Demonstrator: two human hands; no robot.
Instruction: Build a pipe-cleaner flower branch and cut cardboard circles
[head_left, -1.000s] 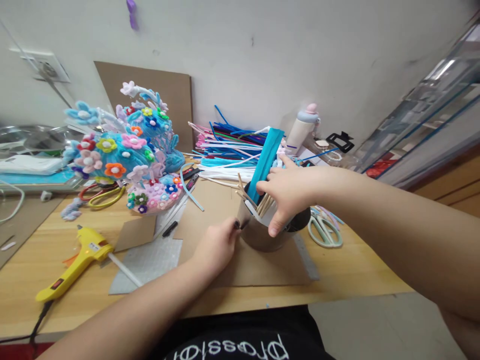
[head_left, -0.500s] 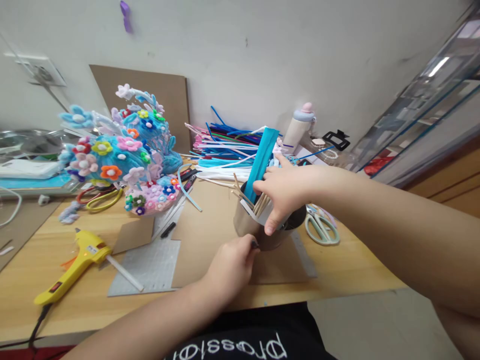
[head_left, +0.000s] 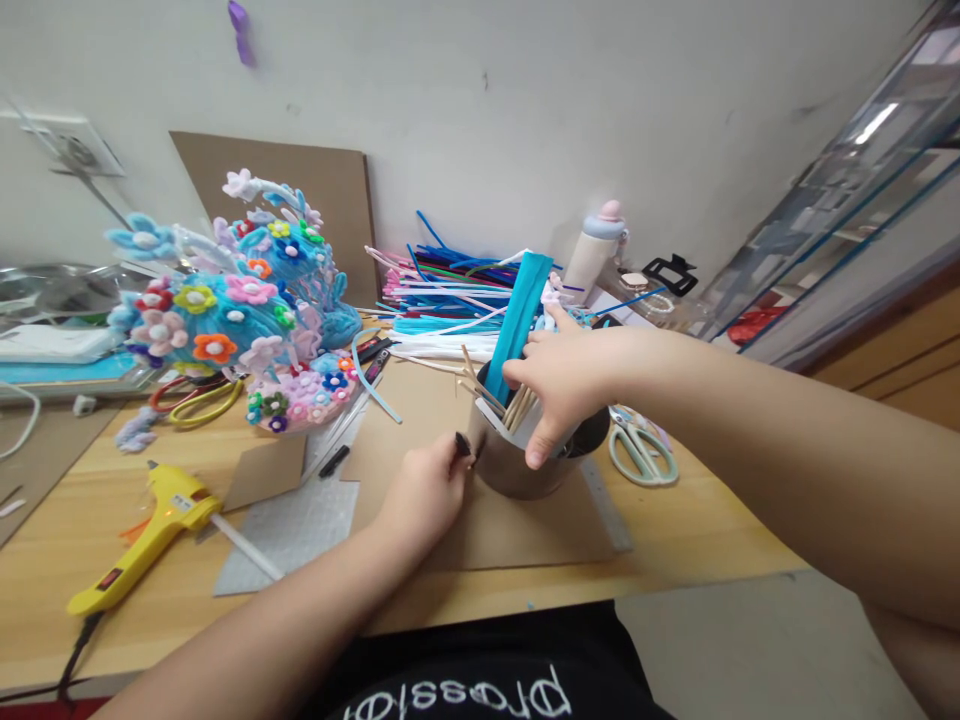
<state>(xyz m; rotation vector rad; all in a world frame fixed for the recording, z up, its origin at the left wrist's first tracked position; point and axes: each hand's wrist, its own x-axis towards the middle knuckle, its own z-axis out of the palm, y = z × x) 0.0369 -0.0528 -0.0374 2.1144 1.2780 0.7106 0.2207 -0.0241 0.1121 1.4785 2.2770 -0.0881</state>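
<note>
A metal can stands on a flat cardboard sheet, with several thin wooden sticks and a wide blue strip rising out of it. My right hand reaches over the can's top, thumb down its near rim and fingers stretched towards the far side, holding it. At the can's left side, low by the cardboard, my left hand is closed around a black pen; only its dark upper end shows, and the tip is hidden.
Flower-covered blue craft pieces stand at the left, behind a yellow glue gun. Pipe cleaners lie piled by the wall. Pale green scissors rest right of the can, and a bottle stands behind. A grey cutting mat lies under the cardboard.
My left hand has moved with the pen from the can's near side round to its left side. My right hand stays on the can, which has hardly moved.
</note>
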